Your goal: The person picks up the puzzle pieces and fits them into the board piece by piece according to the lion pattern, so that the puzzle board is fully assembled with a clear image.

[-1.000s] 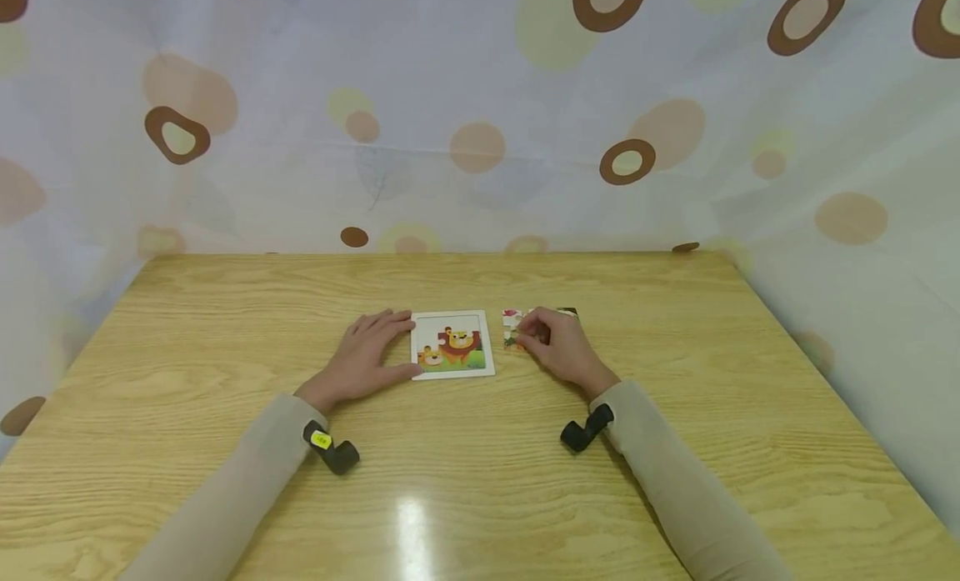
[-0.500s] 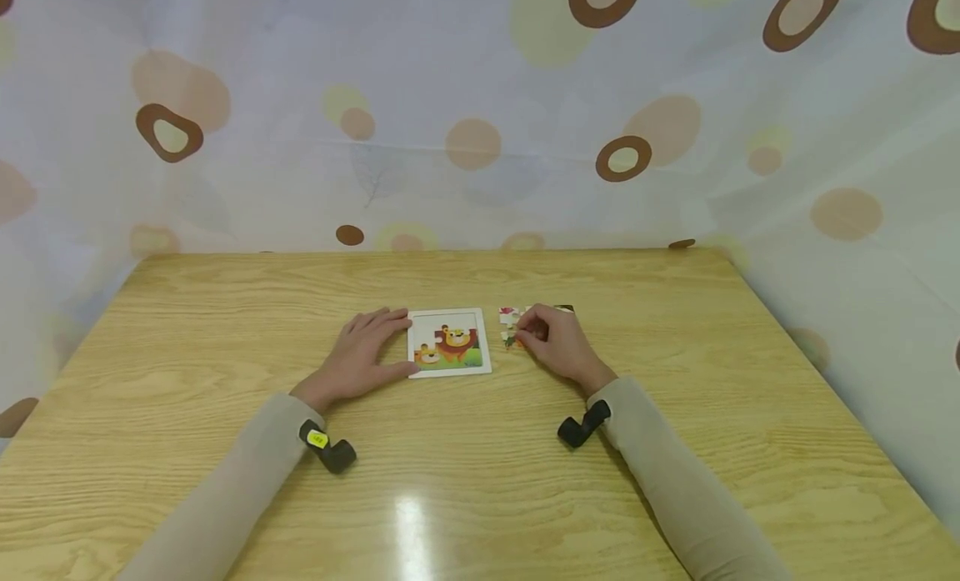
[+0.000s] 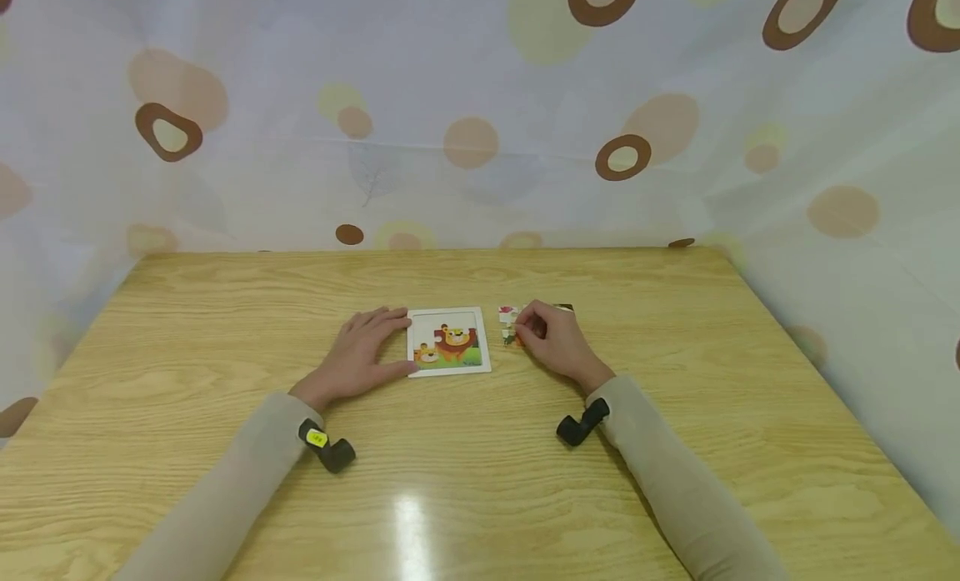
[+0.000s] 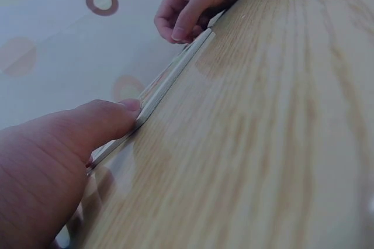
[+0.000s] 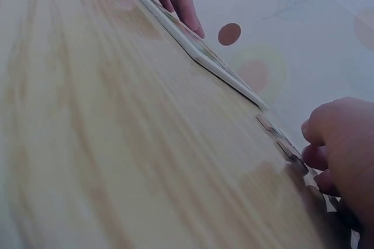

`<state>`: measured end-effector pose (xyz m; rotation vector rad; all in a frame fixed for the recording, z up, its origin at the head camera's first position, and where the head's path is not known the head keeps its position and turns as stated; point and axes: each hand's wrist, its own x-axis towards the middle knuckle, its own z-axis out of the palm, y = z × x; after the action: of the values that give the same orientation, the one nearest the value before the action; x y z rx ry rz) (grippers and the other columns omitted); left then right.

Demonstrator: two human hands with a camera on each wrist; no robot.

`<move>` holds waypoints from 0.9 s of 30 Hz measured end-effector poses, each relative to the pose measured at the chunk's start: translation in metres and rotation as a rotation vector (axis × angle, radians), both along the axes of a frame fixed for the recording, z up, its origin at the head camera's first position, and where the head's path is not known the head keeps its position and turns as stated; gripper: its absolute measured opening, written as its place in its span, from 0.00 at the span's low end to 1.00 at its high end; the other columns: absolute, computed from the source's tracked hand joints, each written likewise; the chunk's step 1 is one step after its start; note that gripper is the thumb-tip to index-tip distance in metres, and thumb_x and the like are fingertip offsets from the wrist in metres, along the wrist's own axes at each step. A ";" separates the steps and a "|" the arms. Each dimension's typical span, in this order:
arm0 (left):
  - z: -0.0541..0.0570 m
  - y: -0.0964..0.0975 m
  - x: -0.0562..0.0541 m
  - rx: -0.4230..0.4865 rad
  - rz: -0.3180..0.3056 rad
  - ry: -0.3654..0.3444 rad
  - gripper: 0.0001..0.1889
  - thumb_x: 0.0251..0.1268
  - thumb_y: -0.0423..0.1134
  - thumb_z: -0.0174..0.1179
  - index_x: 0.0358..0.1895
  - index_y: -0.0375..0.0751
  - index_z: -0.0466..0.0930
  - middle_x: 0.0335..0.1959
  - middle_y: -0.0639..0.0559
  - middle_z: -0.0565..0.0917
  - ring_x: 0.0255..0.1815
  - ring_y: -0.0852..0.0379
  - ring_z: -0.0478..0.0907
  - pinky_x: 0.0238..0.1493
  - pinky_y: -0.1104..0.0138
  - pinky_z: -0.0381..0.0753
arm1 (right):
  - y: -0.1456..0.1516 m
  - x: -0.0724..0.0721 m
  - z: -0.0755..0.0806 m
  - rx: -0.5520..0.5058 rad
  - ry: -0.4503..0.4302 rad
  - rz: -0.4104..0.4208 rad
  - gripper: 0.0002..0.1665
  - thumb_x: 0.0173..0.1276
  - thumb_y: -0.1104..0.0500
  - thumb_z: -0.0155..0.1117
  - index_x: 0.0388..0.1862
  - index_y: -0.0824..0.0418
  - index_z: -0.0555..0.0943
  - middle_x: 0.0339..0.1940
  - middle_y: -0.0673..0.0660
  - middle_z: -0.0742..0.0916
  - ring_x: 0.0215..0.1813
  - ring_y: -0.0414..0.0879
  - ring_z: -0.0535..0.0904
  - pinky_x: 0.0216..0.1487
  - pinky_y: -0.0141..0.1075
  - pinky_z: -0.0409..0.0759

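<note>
A white-framed jigsaw puzzle [image 3: 487, 348] lies on the wooden table, its lower part filled with a lion picture and its upper part bare white. My left hand [image 3: 356, 356] rests at its left side, fingers spread, thumb on the near left corner and fingertips at the far left. Just right of the frame, loose puzzle pieces [image 3: 507, 313] lie close together on the table. Over them, my right hand [image 3: 557, 338] pinches a puzzle piece between thumb and index finger, largely hidden by the fingertips. In the right wrist view, its curled fingers [image 5: 327, 126] are low beside the pieces.
The wooden table [image 3: 450, 456] runs back to a hanging white cloth [image 3: 420, 89] with brown and peach spots. More loose pieces, one dark at its corner [image 3: 566, 307], show behind the right hand. A black wrist camera [image 3: 327, 448] sits on the left sleeve, another on the right.
The right fingertips have shifted slightly away from me over the loose pieces. The left hand and the framed puzzle stay put; the head view has shifted a little.
</note>
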<state>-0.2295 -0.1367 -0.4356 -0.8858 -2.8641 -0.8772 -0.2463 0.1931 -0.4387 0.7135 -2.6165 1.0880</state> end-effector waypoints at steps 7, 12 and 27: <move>-0.002 0.001 0.001 -0.009 0.006 -0.021 0.37 0.59 0.55 0.64 0.69 0.40 0.67 0.74 0.45 0.63 0.76 0.40 0.52 0.74 0.42 0.42 | -0.004 -0.001 -0.001 -0.026 -0.018 -0.006 0.03 0.68 0.64 0.61 0.36 0.63 0.80 0.25 0.53 0.81 0.25 0.41 0.72 0.28 0.30 0.72; -0.001 -0.001 0.002 -0.007 0.007 -0.013 0.37 0.59 0.54 0.64 0.69 0.40 0.67 0.73 0.45 0.63 0.76 0.40 0.52 0.73 0.41 0.43 | -0.011 -0.003 -0.003 -0.041 -0.024 -0.018 0.02 0.68 0.64 0.61 0.36 0.63 0.80 0.24 0.53 0.80 0.25 0.41 0.71 0.28 0.30 0.71; 0.002 0.000 0.002 -0.012 0.010 -0.006 0.37 0.59 0.55 0.63 0.69 0.40 0.67 0.74 0.45 0.63 0.76 0.40 0.52 0.74 0.42 0.43 | -0.034 -0.010 0.001 -0.025 0.008 0.039 0.02 0.67 0.64 0.62 0.35 0.63 0.80 0.24 0.53 0.79 0.25 0.41 0.70 0.28 0.31 0.69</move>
<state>-0.2279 -0.1371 -0.4337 -0.8713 -2.8793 -0.8635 -0.2559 0.1589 -0.4379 0.7642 -2.5881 1.1249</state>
